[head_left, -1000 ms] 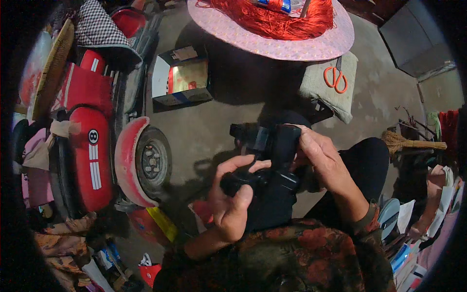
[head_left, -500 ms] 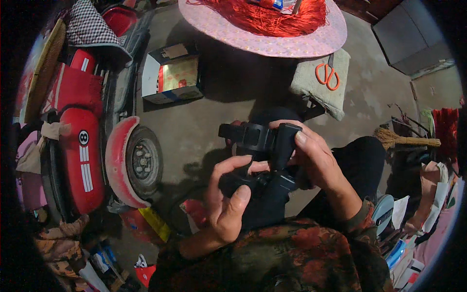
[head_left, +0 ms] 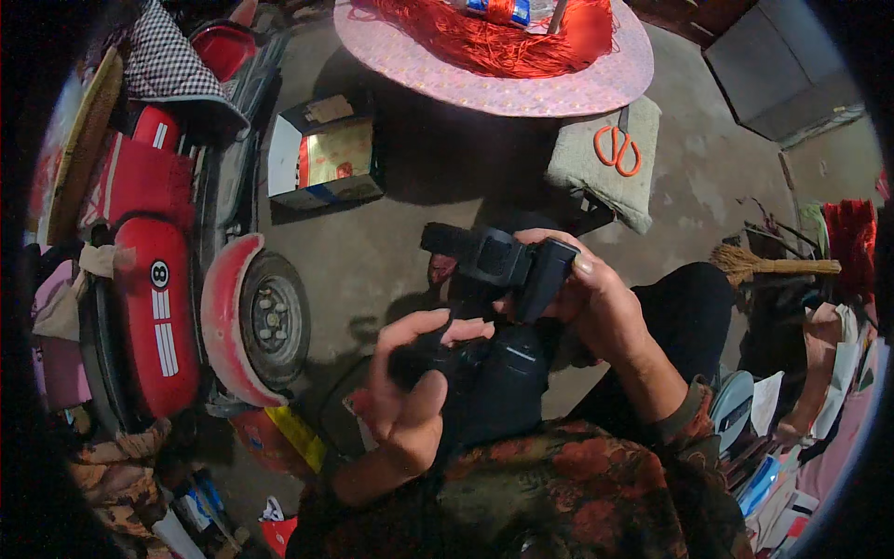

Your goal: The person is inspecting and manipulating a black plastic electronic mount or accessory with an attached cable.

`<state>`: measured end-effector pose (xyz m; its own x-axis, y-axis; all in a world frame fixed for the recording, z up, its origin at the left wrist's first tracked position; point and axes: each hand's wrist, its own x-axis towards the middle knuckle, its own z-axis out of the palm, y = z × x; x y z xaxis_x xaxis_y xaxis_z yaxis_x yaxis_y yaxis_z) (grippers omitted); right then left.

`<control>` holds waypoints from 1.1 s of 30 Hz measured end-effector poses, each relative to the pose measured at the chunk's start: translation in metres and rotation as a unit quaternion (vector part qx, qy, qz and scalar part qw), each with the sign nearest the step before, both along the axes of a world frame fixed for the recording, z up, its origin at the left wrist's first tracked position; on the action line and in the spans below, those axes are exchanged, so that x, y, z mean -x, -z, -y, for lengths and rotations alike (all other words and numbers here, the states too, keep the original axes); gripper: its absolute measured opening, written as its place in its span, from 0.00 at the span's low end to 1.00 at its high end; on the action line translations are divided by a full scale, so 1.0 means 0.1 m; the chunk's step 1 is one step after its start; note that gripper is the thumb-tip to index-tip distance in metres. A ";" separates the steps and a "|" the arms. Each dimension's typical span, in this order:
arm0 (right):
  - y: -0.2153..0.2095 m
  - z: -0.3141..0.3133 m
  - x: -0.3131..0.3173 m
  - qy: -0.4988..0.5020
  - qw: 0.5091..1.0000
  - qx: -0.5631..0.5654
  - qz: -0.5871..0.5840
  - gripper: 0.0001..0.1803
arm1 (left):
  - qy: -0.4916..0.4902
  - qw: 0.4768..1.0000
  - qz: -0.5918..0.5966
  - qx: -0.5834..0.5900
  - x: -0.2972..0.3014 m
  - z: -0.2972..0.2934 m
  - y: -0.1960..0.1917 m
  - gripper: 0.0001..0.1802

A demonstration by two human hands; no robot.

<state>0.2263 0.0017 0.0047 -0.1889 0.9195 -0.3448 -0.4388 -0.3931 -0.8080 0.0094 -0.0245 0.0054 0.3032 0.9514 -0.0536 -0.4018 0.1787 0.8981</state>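
Note:
My right hand (head_left: 610, 303) grips a black plastic device (head_left: 545, 279) over my lap, thumb on its top corner. A ribbed block and a short black band (head_left: 447, 239) extend from the device to the left; its exact kind is unclear. Lower and to the left, my left hand (head_left: 410, 391) is curled, thumb and forefinger around a dark rounded part (head_left: 416, 361) that blends into the black trousers. Whether that part joins the device cannot be seen. Some fingertips show between the two hands, partly hidden.
Ahead stands a round pink table (head_left: 494, 101) bearing red cord (head_left: 503, 56). Orange-handled scissors (head_left: 617, 149) lie on a cloth-covered stool (head_left: 605, 191). An open box (head_left: 326, 154) sits on the floor. At left is a red vehicle (head_left: 158, 317) with a wheel (head_left: 275, 317); at right, a straw broom (head_left: 773, 265).
My left hand has shifted left and slightly down, away from the device, its fingers curling more. The device has tilted slightly in my right hand and moved a little right.

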 end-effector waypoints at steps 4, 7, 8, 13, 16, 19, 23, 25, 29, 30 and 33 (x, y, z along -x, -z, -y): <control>0.03 0.10 -0.02 0.000 0.996 -0.002 -0.090 0.38 | -0.015 0.999 0.039 -0.016 0.06 0.03 0.01 0.25; 0.06 0.22 -0.02 0.013 0.989 -0.010 -0.150 0.37 | -0.015 0.999 0.038 -0.020 0.07 0.04 -0.03 0.25; 0.08 0.26 -0.01 0.017 0.985 -0.005 -0.170 0.36 | -0.015 0.999 0.045 -0.018 0.08 0.05 -0.03 0.25; 0.21 0.43 -0.04 0.051 0.969 0.019 -0.239 0.31 | -0.009 0.998 0.054 -0.002 0.07 0.11 -0.03 0.26; 0.21 0.46 -0.04 0.062 0.968 0.013 -0.244 0.31 | -0.003 0.998 0.059 0.016 0.06 0.12 -0.08 0.26; 0.19 0.47 -0.05 0.056 0.972 0.007 -0.229 0.33 | 0.010 0.996 0.067 0.052 0.06 0.12 -0.12 0.27; 0.13 0.48 -0.06 0.036 0.983 -0.018 -0.179 0.37 | 0.032 0.996 0.050 0.071 0.07 0.08 -0.16 0.28; 0.13 0.48 -0.08 0.031 0.983 -0.021 -0.178 0.37 | 0.033 0.995 0.062 0.077 0.05 0.08 -0.14 0.29; 0.17 0.47 -0.10 0.034 0.982 -0.023 -0.184 0.36 | 0.019 0.990 0.063 0.127 0.01 0.07 -0.14 0.29; 0.16 0.47 -0.11 0.032 0.983 -0.026 -0.181 0.36 | 0.015 0.989 0.064 0.129 -0.01 0.07 -0.11 0.29; 0.15 0.47 -0.11 0.038 0.983 -0.015 -0.177 0.38 | -0.001 0.989 0.044 0.145 -0.07 0.07 -0.11 0.28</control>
<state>0.2374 -0.0454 -0.0105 -0.2222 0.9443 -0.2429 -0.7221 -0.3267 -0.6098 0.0163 -0.0311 0.0166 0.3167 0.9009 -0.2968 -0.4767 0.4217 0.7713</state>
